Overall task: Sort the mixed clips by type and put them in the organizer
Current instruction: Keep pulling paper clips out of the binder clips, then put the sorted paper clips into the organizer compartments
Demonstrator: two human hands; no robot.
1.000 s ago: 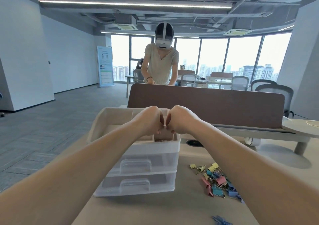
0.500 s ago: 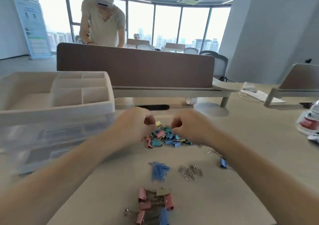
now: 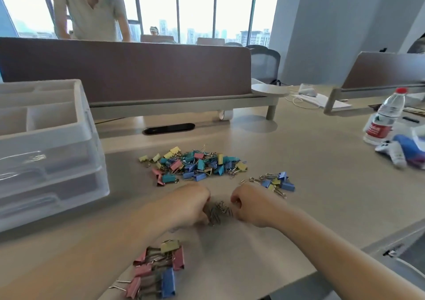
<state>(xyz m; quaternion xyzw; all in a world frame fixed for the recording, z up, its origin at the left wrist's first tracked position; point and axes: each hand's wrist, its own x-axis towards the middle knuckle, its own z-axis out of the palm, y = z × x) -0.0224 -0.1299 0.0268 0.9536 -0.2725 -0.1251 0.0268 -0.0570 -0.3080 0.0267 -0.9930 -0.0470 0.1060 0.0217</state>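
A small heap of silver paper clips [image 3: 219, 210] lies on the desk between my two hands. My left hand [image 3: 192, 205] has its fingers curled down onto the heap's left side and pinches some clips. My right hand [image 3: 249, 205] is curled in a loose fist against the heap's right edge, with nothing seen in it. Beyond them lies a large mixed pile of small coloured binder clips [image 3: 193, 164]. A smaller group [image 3: 276, 182] sits to its right. Bigger pink, blue and yellow binder clips [image 3: 158, 268] lie near the front edge. The clear drawer organizer [image 3: 53, 138] stands at the left.
A brown desk divider [image 3: 128, 69] runs across the back, with a person standing behind it. A water bottle [image 3: 384, 117] and a white controller [image 3: 393, 152] sit at the far right. A cable slot [image 3: 169, 128] is set in the desk behind the clips.
My view dropped from the organizer's top to the desk. Both hands came back from the organizer, over the mixed pile, and down to the silver paper clips.
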